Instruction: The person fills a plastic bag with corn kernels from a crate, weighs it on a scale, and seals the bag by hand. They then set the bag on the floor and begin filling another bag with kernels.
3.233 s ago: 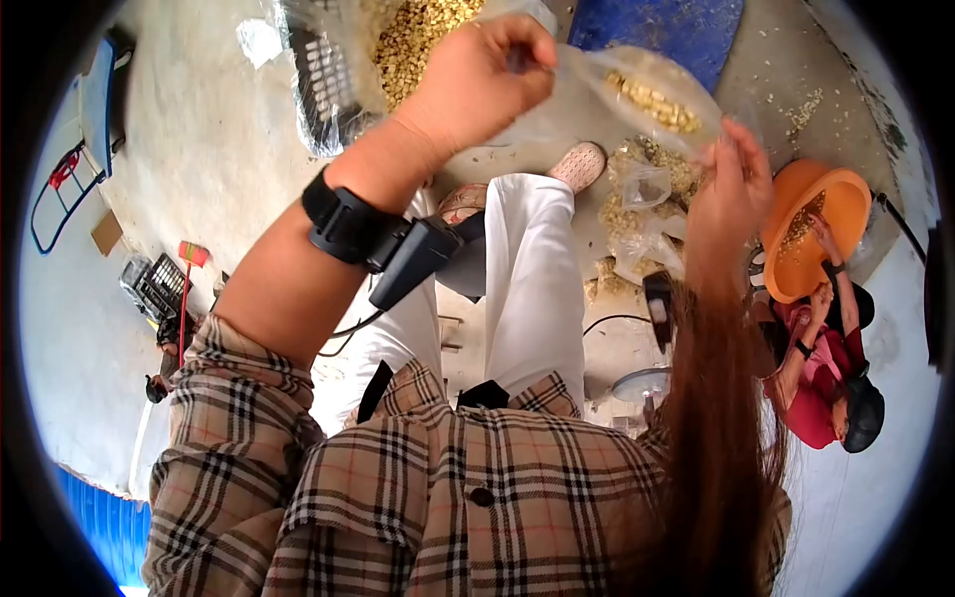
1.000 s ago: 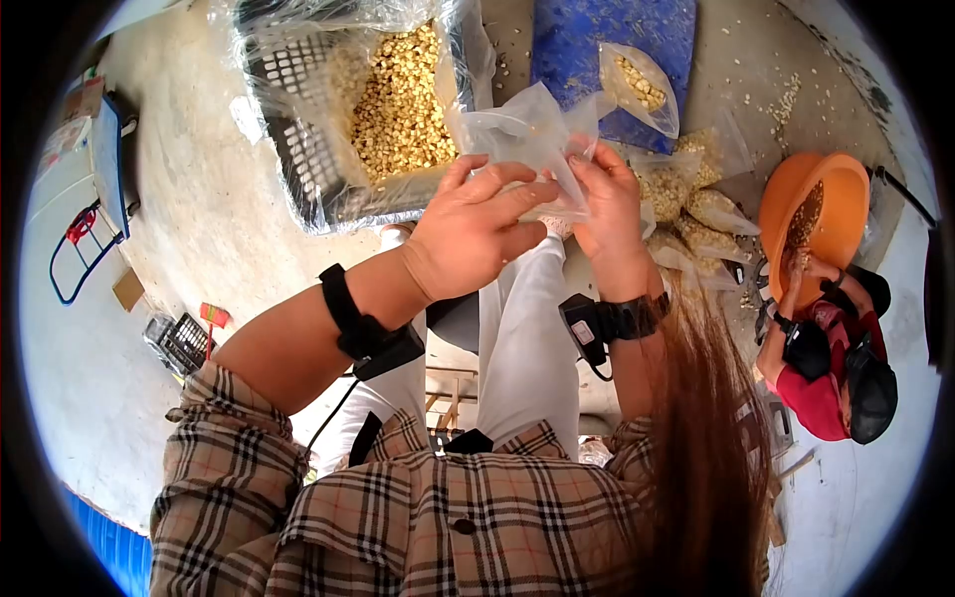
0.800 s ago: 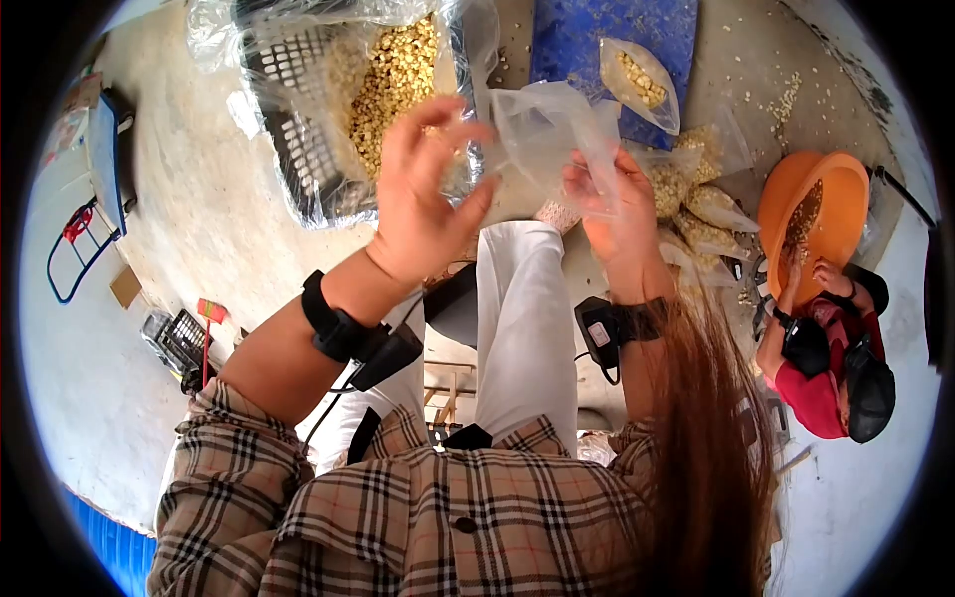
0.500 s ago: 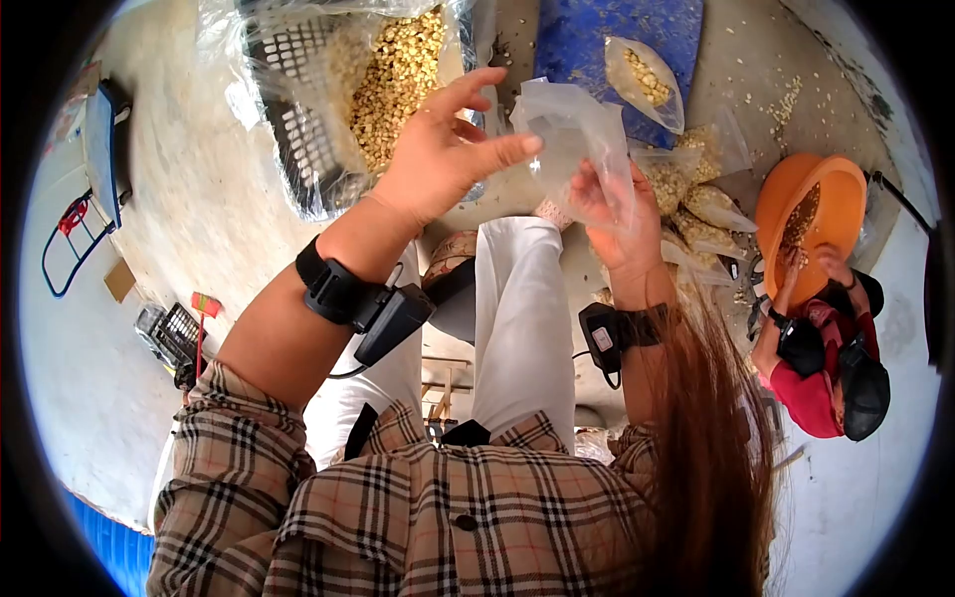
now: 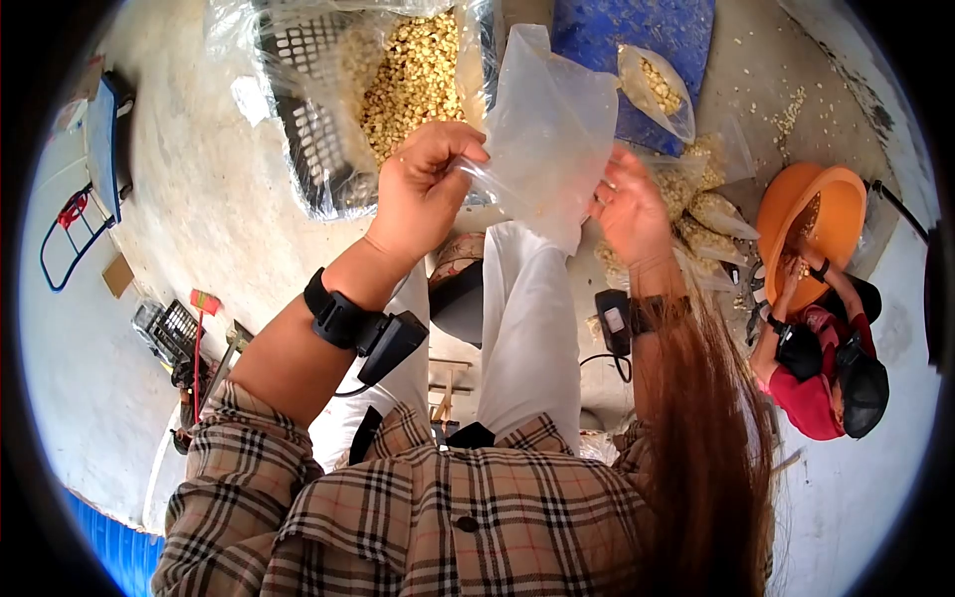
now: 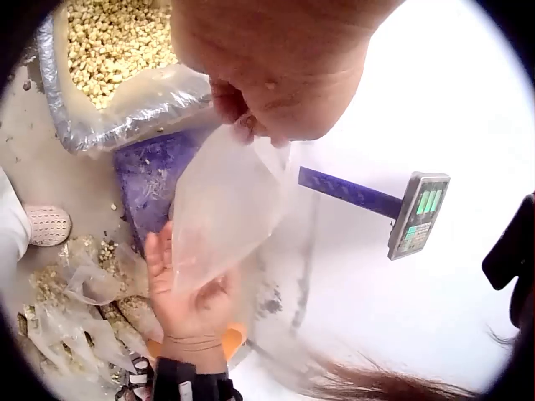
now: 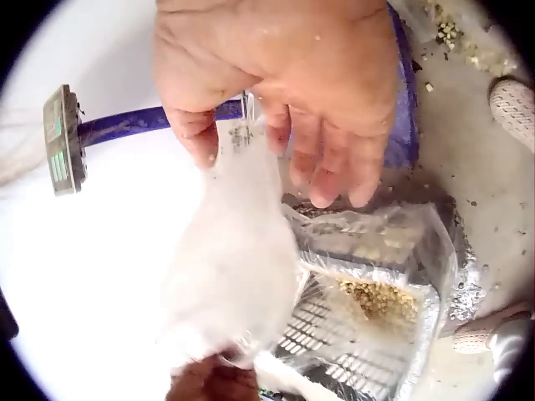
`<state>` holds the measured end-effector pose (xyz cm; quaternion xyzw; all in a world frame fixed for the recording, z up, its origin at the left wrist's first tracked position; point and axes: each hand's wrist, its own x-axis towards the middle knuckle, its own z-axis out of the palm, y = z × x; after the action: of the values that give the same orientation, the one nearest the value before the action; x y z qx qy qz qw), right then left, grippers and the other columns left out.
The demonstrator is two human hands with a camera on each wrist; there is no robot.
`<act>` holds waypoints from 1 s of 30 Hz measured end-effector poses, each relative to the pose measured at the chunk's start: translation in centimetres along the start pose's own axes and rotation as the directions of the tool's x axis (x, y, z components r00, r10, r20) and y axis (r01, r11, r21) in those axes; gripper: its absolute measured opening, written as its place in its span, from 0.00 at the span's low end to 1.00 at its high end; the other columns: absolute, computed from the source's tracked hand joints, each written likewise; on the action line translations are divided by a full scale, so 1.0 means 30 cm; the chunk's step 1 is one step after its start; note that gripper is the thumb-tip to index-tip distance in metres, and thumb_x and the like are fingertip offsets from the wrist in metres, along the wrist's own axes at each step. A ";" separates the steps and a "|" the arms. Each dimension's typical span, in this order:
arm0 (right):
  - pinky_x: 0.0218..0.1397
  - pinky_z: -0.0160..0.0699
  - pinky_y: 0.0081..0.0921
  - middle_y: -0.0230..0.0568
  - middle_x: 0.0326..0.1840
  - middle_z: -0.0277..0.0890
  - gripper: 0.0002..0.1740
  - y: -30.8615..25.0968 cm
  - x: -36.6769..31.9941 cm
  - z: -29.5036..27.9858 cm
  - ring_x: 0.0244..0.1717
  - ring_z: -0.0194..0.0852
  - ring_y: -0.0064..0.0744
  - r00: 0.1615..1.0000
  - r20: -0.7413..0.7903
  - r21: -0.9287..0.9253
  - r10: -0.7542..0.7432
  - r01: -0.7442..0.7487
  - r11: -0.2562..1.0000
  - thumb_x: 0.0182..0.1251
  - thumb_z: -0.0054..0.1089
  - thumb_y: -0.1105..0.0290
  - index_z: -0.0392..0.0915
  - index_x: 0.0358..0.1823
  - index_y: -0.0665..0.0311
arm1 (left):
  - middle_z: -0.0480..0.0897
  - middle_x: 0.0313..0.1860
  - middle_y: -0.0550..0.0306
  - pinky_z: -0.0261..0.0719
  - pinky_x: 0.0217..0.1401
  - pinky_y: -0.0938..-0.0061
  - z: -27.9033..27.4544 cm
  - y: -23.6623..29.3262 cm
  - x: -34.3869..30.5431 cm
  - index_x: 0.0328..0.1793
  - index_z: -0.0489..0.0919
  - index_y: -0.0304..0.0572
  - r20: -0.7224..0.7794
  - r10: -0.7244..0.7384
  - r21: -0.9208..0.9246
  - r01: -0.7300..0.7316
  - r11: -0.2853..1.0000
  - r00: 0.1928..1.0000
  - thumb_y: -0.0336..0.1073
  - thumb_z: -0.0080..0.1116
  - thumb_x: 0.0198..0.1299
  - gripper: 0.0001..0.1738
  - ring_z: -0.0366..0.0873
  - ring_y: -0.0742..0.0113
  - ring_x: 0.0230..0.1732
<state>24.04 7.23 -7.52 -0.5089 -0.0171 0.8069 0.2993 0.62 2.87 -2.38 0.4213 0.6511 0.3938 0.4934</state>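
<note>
A translucent plastic bag [image 5: 552, 129], flat with no contents showing, hangs between both hands. My left hand [image 5: 423, 184] pinches its edge between thumb and fingers; in the left wrist view the left hand [image 6: 267, 75] grips the bag's upper end. At the opposite edge is my right hand [image 5: 635, 209], its fingers fairly straight and touching the film. From the right wrist view, the bag [image 7: 234, 242] passes between the thumb and fingers of the right hand [image 7: 284, 83]. Beyond lies a plastic-lined black crate [image 5: 308, 149] holding yellow, corn-like kernels [image 5: 413, 90].
A filled bag [image 5: 657, 90] lies on a blue platform scale [image 5: 637, 25], whose display [image 6: 418, 215] stands on a post. Several filled bags [image 5: 711, 214] sit on the floor at right. Beside them, another person [image 5: 821, 368] reaches into an orange basin [image 5: 846, 204].
The filled bag left my hands for the scale, and an empty bag came into them. Lately my left hand went from spread fingers to pinching its edge; the bag spread out wider.
</note>
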 end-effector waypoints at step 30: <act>0.42 0.69 0.18 0.32 0.37 0.74 0.18 -0.021 0.355 0.344 0.36 0.69 0.19 0.879 0.457 -0.812 -0.138 0.476 0.339 0.59 0.57 0.62 0.74 0.46 0.66 | 0.78 0.38 0.54 0.72 0.47 0.77 -0.277 -0.005 -0.071 0.28 0.75 0.37 0.137 0.123 -0.026 -0.120 0.992 0.983 0.11 0.41 0.36 0.17 0.75 0.64 0.41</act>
<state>12.54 15.94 -10.99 -0.4421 -0.5950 0.6611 0.1159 -7.17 0.00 -0.18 0.4823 0.5850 0.3986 0.5161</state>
